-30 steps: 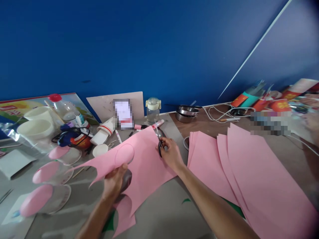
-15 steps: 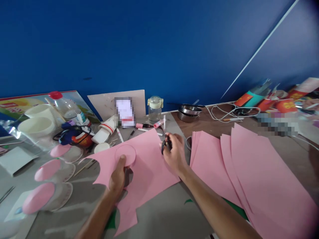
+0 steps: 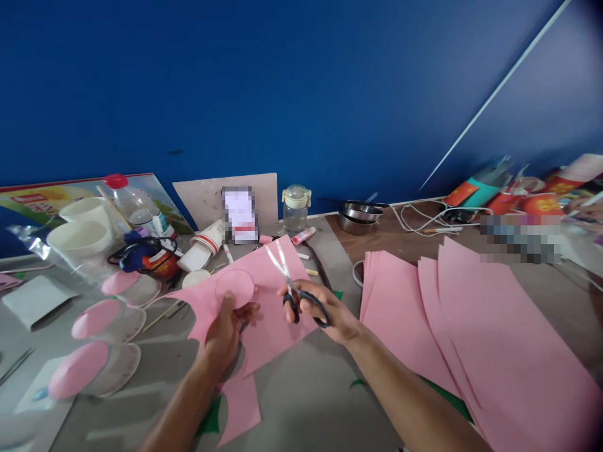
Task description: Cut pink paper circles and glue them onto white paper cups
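My left hand (image 3: 226,326) grips a cut sheet of pink paper (image 3: 268,339), thumb on top beside a circle drawn on it. Curved pieces are cut out of the sheet's left side. My right hand (image 3: 325,307) holds black-handled scissors (image 3: 288,282) by the loops, with the blades slightly apart and pointing away from me over the paper. Below the sheet lies a pink offcut (image 3: 240,402), partly hidden by my left arm. Several paper cups with pink tops, such as this nearest cup (image 3: 106,370), lie to the left.
Several pink sheets (image 3: 499,333) are stacked at right. Toward the wall stand a phone (image 3: 239,213), a lidded glass jar (image 3: 296,210) and metal bowls (image 3: 360,216). White cups (image 3: 80,235) and a red-capped bottle (image 3: 134,204) crowd the left; a white cable (image 3: 409,216) trails at back right.
The scissors have come up into view over the paper, blades pointing away, as my right hand turned and moved slightly nearer me. The left hand's fingers now show beyond the paper.
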Demonstrator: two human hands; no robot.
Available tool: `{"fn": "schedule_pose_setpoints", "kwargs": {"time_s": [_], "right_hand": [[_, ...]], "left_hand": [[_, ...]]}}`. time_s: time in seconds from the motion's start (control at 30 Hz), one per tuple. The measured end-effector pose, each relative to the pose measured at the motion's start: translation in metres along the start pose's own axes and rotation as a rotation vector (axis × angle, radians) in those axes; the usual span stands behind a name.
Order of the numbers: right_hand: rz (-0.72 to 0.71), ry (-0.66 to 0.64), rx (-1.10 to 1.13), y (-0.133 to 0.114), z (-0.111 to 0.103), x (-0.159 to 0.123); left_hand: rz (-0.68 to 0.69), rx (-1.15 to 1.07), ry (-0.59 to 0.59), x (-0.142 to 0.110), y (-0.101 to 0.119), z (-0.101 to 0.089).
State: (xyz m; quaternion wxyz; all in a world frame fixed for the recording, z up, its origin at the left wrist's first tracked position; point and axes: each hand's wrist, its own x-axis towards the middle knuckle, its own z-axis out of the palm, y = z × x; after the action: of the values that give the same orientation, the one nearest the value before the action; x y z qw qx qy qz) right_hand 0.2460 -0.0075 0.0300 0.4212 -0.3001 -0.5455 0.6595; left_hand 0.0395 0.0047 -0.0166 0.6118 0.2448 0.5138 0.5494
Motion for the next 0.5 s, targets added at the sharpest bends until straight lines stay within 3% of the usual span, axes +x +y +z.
{"fn": "schedule_pose_setpoints", "kwargs": {"time_s": [0.1, 0.27, 0.5], "right_hand": [[0.114, -0.055, -0.029, 0.006, 0.004, 0.003], [0.257, 0.011, -0.064, 0.012, 0.014, 0.008], [0.323, -0.003, -0.108, 0.027, 0.014, 0.009]], "left_hand": [[-0.042, -0.134, -0.028, 0.005, 0.001, 0.000], [-0.103, -0.290, -0.058, 0.009, 0.005, 0.004], [-0.101, -0.378, -0.006, 0.011, 0.006, 0.004]]}}
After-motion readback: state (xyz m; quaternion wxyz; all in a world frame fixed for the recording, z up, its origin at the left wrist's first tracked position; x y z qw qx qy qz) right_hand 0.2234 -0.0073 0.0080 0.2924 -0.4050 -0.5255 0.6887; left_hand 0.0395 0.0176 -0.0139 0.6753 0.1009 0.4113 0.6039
